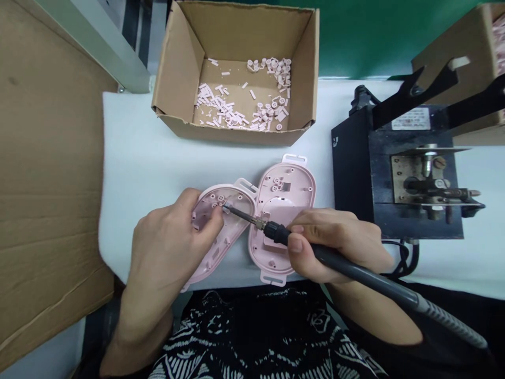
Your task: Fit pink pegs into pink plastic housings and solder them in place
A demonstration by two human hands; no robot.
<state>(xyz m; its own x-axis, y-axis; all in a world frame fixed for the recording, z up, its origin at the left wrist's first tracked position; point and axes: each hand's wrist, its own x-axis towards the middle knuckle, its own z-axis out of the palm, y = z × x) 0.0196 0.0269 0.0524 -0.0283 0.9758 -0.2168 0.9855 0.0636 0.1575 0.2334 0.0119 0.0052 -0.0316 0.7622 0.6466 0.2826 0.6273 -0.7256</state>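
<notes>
My right hand (327, 242) is closed around the dark handle of a soldering iron (276, 231), which points up and to the left. Its tip meets the inside of a pink plastic shell (232, 231), close to some small round parts. That shell is tilted in my left hand (173, 242), whose fingers wrap its left edge while the thumb presses inside near the tip. What lies beneath the thumb is hidden. A second pink plastic shell (282, 202) lies flat on the table beside it, inner side up, partly covered by my right hand and the iron.
A cardboard box (236, 136) with many small pink parts (221, 108) stands at the back. To the right is a black metal machine (353, 173) with a cable. Another cardboard box (445, 47) is behind it, and tall cardboard (51, 184) stands at the left of the white table (130, 152).
</notes>
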